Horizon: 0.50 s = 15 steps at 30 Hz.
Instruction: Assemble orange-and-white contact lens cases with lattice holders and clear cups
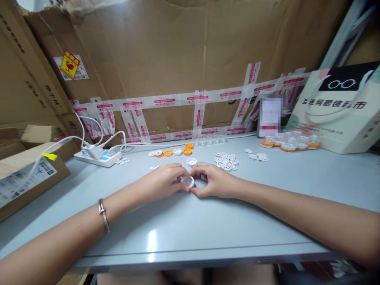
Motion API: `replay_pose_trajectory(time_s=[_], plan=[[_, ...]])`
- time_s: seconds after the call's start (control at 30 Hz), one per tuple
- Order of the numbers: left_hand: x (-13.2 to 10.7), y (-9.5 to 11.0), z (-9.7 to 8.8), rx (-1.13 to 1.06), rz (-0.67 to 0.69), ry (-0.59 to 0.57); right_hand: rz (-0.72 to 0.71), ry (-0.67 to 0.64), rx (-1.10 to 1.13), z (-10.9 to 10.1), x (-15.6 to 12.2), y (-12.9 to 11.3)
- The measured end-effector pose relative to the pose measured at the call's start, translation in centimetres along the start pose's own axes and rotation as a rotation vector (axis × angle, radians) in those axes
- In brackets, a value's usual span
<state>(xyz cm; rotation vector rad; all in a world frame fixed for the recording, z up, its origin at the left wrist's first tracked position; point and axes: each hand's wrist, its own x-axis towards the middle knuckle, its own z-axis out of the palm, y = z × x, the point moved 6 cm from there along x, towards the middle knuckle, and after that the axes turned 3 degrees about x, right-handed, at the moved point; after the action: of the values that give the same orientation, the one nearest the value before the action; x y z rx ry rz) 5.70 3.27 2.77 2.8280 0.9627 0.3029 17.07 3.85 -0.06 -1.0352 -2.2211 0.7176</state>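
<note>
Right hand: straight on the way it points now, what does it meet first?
The right hand would first meet the small round piece, then probably the left hand opposite; exact depth is unclear.

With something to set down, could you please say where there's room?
Free: between left forearm, right forearm and table edge; between right forearm and paper bag. Crowded: orange rings beyond left hand, white pieces beyond right hand.

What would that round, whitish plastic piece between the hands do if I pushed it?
That round, whitish plastic piece is low and wide, so it probably wouldn't tip. On the flat, shiny grey table it might slide. Turned onto its round edge, it could roll.
</note>
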Motion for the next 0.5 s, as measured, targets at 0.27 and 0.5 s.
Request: replay_pose_trajectory(time_s=[0.27, 0.5], plan=[[-0.12, 0.5, -0.1, -0.021, 0.072, -0.035, -0.005, 0.026, -0.012, 0.0, 0.0, 0.3], [-0.29, 0.22, -0.1, -0.019, 0.117, 0.021, -0.008, 0.039, 0.019, -0.2, -0.05, 0.26]])
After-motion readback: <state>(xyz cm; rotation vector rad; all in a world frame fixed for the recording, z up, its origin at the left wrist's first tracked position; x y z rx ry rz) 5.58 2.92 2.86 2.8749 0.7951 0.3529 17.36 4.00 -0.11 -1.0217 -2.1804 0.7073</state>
